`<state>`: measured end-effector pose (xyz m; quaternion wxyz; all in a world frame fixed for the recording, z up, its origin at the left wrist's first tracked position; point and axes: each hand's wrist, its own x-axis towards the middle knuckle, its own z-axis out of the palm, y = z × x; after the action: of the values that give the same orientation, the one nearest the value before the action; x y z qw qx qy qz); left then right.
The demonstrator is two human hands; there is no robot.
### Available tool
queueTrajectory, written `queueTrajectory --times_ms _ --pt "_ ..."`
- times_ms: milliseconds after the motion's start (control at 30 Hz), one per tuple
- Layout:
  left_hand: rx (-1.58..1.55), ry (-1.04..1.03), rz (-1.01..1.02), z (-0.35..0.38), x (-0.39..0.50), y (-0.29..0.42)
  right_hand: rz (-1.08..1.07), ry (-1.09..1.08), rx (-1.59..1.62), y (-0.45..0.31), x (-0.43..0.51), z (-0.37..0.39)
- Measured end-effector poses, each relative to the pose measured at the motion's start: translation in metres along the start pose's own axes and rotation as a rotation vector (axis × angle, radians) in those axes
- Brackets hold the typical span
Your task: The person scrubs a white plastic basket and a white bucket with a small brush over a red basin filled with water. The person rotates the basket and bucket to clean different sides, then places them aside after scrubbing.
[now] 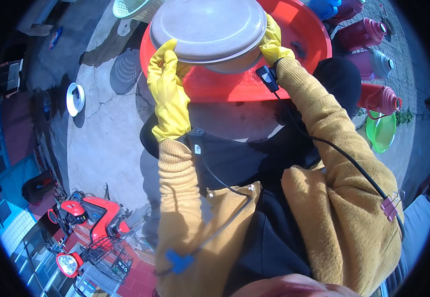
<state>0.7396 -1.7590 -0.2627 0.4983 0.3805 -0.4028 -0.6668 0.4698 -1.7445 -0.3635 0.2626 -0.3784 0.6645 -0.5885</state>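
Both my hands wear yellow rubber gloves. Between them they hold a large round grey lid with a raised rim, tilted above a wide red plastic basin. My left hand grips its left edge, with the thumb and fingers around the rim. My right hand grips the right edge, its fingers partly hidden behind it. Under the lid shows the curved, shiny side of a round vessel; whether it is joined to the lid I cannot tell. Some water seems to lie in the basin.
Several thermos flasks stand in a row at the right, beside a green plastic basin. A pale green basket is at the top; a white bowl sits on the concrete at left. A red electric scooter stands lower left.
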Motion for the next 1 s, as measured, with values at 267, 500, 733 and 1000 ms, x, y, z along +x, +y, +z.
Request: queueTrajectory --times_ms 267,500,733,1000 --pt "-0.213 -0.044 0.063 0.019 0.009 -0.029 -0.076 0.092 -0.039 -0.012 0.007 -0.053" --pt "-0.176 0.223 0.087 -0.018 0.01 0.009 -0.039 0.025 -0.001 -0.012 0.025 -0.003" --pt "-0.184 0.1 -0.018 0.015 -0.026 -0.024 -0.118 0.089 0.001 -0.025 0.006 -0.047" --pt "-0.148 -0.153 0.249 0.064 0.043 0.065 0.014 0.131 -0.056 0.015 0.047 -0.031"
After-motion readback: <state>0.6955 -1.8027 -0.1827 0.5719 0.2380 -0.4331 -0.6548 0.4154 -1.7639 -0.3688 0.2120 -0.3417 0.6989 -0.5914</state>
